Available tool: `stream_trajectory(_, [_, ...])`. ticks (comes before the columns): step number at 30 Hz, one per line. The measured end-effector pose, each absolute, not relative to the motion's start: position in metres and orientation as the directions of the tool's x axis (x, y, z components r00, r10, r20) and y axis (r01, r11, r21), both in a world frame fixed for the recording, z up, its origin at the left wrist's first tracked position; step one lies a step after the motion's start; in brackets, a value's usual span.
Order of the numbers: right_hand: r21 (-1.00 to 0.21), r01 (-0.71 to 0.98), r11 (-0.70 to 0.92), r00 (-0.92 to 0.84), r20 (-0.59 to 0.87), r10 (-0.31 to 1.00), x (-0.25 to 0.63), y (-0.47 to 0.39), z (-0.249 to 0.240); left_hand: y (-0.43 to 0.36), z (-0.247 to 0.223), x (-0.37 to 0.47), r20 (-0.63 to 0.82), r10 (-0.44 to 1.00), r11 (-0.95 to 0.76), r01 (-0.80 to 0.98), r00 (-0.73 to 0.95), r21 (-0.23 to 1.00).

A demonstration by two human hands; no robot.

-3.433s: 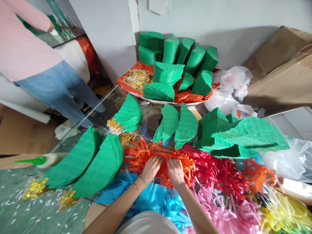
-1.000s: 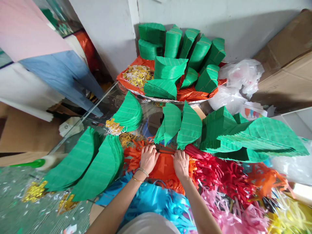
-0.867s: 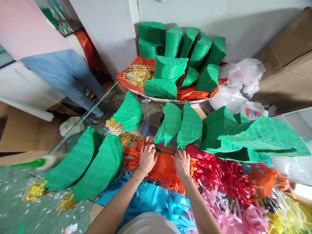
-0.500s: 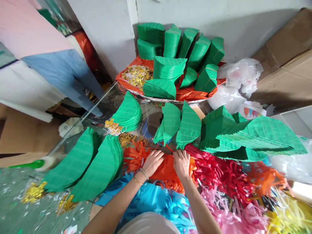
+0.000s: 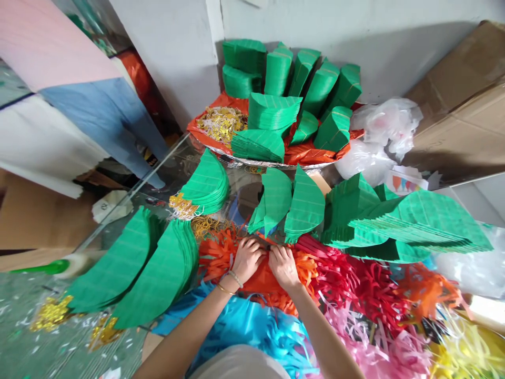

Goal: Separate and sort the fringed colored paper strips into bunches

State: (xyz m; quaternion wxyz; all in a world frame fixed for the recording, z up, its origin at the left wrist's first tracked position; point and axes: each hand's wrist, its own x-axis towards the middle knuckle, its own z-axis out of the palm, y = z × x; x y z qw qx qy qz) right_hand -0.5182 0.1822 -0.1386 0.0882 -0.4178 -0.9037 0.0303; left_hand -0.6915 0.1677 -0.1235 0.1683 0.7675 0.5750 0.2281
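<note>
My left hand (image 5: 249, 259) wears bracelets at the wrist, and its fingers are closed on the upper edge of an orange fringed paper sheet (image 5: 258, 283). Close beside it, my right hand (image 5: 283, 265) pinches the same edge, with a small gap between the two hands. My fingertips partly hide the edge they grip. Orange fringe spreads out on both sides of my hands. Blue fringed paper (image 5: 252, 321) lies below, nearer my body. Just beyond my fingers stand folded green paper stacks (image 5: 305, 205). A heap of tan rubber bands (image 5: 207, 225) lies at the upper left of my left hand.
More green stacks (image 5: 158, 281) lie on the left, some with gold tinsel (image 5: 51, 313). Red (image 5: 355, 284), pink (image 5: 379, 342) and yellow fringe (image 5: 469, 347) lies on the right. Behind stands an orange-lined tray (image 5: 311, 153) of green bundles. A person in jeans (image 5: 106, 121) stands at left.
My right hand has slid left along the orange paper's edge, closer to my left hand. My left hand stays almost in place, its fingers slightly more curled.
</note>
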Motion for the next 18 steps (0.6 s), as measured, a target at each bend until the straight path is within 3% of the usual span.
stream_trajectory(18, [-0.154, 0.875, 0.458, -0.463, 0.009, 0.886, -0.522, 0.188, -0.116, 0.168, -0.116, -0.7, 0.08, 0.997, -0.037, 0.87, -0.003, 0.491])
